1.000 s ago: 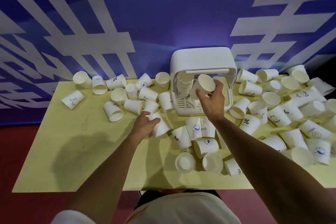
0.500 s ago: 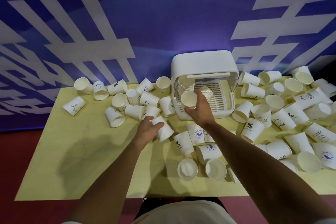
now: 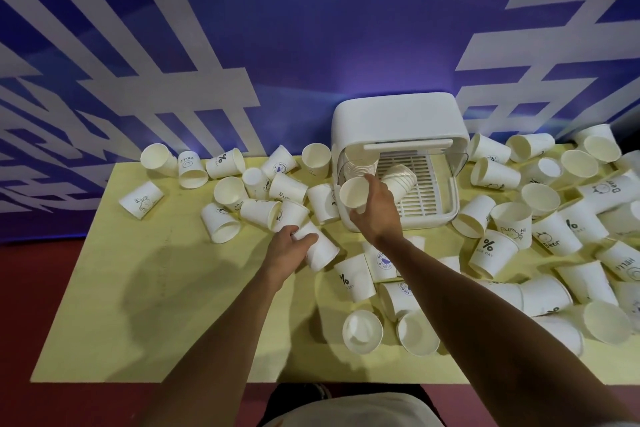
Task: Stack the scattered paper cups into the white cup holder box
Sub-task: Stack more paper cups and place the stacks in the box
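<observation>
So, left scatter: I see loose paper cups point(image 3: 221, 227) strewn over the far left part of the yellow table point(image 3: 104, 305), most on their sides, a few touching.
Left arm: bare, reaching forward from the bottom edge, wrist roughly straight.
Left hand point(image 3: 285, 250): palm down, fingers and thumb curled round the base end of a lying cup point(image 3: 320, 251).
Lying cup: on its side on the table, mouth pointing down-right, just beside the left scatter.
Right arm: stretched diagonally from the lower right corner toward the box.
Right hand point(image 3: 375, 215): gripping a held cup point(image 3: 354, 192) from below, mouth turned toward me.
Held cup: off the table, at the left of the box's open front, just under the nested stack point(image 3: 358, 166).
White cup holder box point(image 3: 394, 114): at the table's far edge, front open, slatted floor point(image 3: 426, 191) showing.
Leaning stack point(image 3: 398, 178): a second bundle of cups, tilted, inside the box.
Right scatter point(image 3: 554, 236): a dense pile of cups, many overlapping.
Hidden: my view of the held cup's lower body is blocked by the fingers; the right forearm covers several cups; cups at the right edge are cut off; most of the small print is unreadable.
</observation>
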### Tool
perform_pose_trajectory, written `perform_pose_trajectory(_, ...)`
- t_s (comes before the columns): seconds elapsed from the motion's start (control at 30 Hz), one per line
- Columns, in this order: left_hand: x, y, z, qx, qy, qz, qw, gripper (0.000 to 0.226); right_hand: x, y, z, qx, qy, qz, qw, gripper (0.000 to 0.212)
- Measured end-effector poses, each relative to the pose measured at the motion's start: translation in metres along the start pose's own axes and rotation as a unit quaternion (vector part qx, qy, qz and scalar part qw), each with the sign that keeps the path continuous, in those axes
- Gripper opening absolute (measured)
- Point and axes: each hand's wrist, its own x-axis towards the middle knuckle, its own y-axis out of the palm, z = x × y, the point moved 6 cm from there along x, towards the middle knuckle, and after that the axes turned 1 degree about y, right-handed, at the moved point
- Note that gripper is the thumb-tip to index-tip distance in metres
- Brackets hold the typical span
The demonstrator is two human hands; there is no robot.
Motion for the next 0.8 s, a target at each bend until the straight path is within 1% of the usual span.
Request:
perform_pose_trajectory(0.13, -0.001, 0.002, 0.0, -0.031, -0.012, 0.0, 0.999, 0.065, -0.001, 0.002, -0.002, 0.023, 0.002, 0.007, 1.0, 0.069)
perform_pose_trajectory(0.2, -0.001, 0.004, -0.001, -0.039, -0.01, 0.002, 0.999, 0.061, -0.001, 0.002, -0.004, 0.023, 0.003, 0.01, 1.0, 0.067)
perform_pose_trajectory(0.3, -0.001, 0.008, -0.001, -0.041, -0.01, 0.008, 0.999, 0.064, -0.001, -0.001, -0.012, 0.024, 0.019, 0.011, 0.999, 0.072)
perform_pose_trajectory(0.37, -0.001, 0.011, 0.0, -0.042, -0.008, 0.013, 0.999, 0.059, -0.003, -0.005, -0.015, 0.033, 0.017, 0.018, 0.999, 0.078)
perform_pose_trajectory(0.47, -0.004, 0.016, 0.001, -0.043, -0.012, 0.018, 0.999, 0.063, -0.005, -0.005, -0.012, 0.035, -0.001, 0.033, 0.999, 0.075)
perform_pose_trajectory(0.53, -0.008, 0.017, 0.001, -0.04, -0.014, 0.018, 0.999, 0.062, -0.005, -0.003, -0.011, 0.032, 0.014, 0.033, 0.999, 0.072)
perform_pose_trajectory(0.6, -0.01, 0.017, 0.001, -0.034, -0.015, 0.016, 0.999, 0.057, -0.004, 0.0, -0.01, 0.021, 0.032, 0.033, 0.999, 0.067)
perform_pose_trajectory(0.7, -0.009, 0.016, 0.002, -0.033, -0.015, 0.017, 0.999, 0.064, -0.004, 0.002, -0.012, 0.015, 0.056, 0.033, 0.998, 0.054)
perform_pose_trajectory(0.8, -0.007, 0.015, 0.004, -0.032, -0.017, 0.019, 0.999, 0.066, -0.003, -0.003, -0.017, 0.003, 0.06, 0.001, 0.998, 0.039)
